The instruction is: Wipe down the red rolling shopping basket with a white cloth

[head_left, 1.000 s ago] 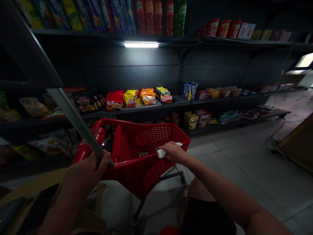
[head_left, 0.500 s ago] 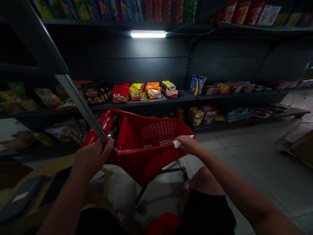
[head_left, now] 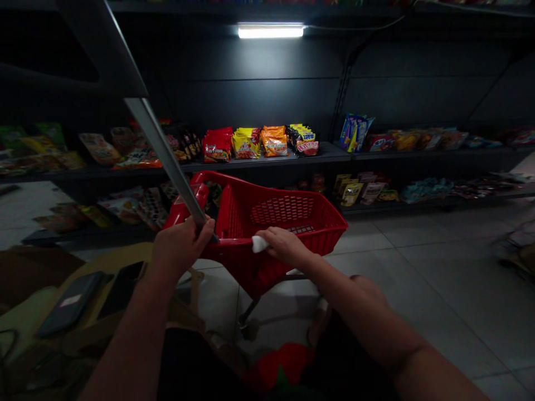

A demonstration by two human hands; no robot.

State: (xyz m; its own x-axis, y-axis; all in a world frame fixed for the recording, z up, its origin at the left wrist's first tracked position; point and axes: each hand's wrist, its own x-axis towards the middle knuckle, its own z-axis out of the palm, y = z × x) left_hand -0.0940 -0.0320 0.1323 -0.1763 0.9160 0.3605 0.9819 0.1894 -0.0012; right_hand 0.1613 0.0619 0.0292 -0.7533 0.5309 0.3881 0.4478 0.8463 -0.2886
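cart [head_left: 288, 223] dead ahead, shelf [head_left: 334, 153] beyond it, packets [head_left: 246, 143] in a row on the shelf, more on a lower shelf [head_left: 443, 203] past the cart's right side. lamp [head_left: 270, 32] above, against the back wall [head_left: 259, 94]. pole [head_left: 167, 159] slants from upper left down to the cart's near rim, cloth [head_left: 259, 243] on that rim, right of it. tiled floor [head_left: 418, 267] to the right. case [head_left: 70, 303] on a bag [head_left: 112, 262], lower left.

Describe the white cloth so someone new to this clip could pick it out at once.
In the aisle of snack shelves, find the red plastic shopping cart ahead. On its near rim, the right hand holds a small white cloth, which sticks out toward the left hand gripping a metal pole. Nothing else white sits on the cart.
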